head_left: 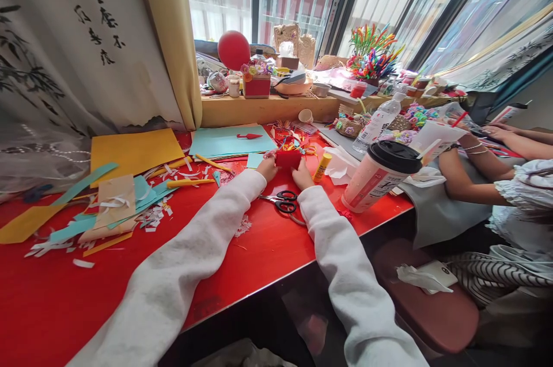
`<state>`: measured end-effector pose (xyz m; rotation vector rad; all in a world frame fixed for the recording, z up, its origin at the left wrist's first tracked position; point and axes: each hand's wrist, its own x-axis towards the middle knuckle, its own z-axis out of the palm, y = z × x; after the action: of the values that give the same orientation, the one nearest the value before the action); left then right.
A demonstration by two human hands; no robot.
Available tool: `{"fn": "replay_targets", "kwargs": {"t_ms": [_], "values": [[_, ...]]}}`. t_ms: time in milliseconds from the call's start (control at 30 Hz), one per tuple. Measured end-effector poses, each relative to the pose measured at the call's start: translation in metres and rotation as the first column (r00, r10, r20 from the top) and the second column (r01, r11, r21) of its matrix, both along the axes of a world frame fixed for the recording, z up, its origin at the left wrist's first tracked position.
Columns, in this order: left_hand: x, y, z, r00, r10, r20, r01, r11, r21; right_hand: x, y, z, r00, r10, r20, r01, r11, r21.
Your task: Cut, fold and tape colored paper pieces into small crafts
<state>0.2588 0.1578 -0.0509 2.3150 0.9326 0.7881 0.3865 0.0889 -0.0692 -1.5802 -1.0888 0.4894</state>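
Between my two hands, a small piece of red paper (288,159) is held up above the red table (259,246). My left hand (268,166) grips its left edge, and my right hand (303,176) has closed on its right edge. Black-handled scissors (285,201) lie just below the hands, near my right sleeve. A yellow glue stick (322,167) is right of my right hand. Light blue sheets (228,141) lie beyond my left hand, with a red paper cutout (249,136) on top.
Paper scraps (151,214) and an orange sheet (136,151) cover the left side. A large cup with a black lid (375,177) and a plastic bottle (380,122) stand at the right. Another person's arm (470,182) reaches in beyond them. Crafts fill the windowsill (268,110).
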Motion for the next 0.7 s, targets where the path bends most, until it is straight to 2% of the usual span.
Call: {"fn": "replay_targets", "kwargs": {"t_ms": [167, 367, 533, 600, 700], "values": [[0.0, 0.003, -0.004, 0.997, 0.05, -0.054, -0.05, 0.999, -0.001, -0.001, -0.003, 0.003, 0.996, 0.024, 0.09, -0.024, 1.0, 0.002], [-0.001, 0.002, -0.003, 0.997, 0.065, -0.036, -0.063, 0.996, 0.058, -0.002, -0.009, 0.009, 0.972, -0.024, 0.232, 0.016, 0.999, 0.035], [-0.009, -0.008, 0.011, 0.981, 0.149, 0.123, -0.173, 0.96, 0.219, -0.003, -0.016, 0.017, 0.917, -0.046, 0.396, -0.006, 0.991, 0.131], [-0.011, -0.01, 0.017, 0.981, 0.088, 0.173, -0.124, 0.97, 0.209, -0.005, -0.019, 0.02, 0.882, -0.037, 0.47, -0.036, 0.989, 0.145], [-0.011, -0.009, 0.021, 0.979, -0.01, 0.202, 0.001, 0.999, 0.047, -0.007, -0.021, 0.023, 0.856, -0.04, 0.516, -0.075, 0.977, 0.2]]}}
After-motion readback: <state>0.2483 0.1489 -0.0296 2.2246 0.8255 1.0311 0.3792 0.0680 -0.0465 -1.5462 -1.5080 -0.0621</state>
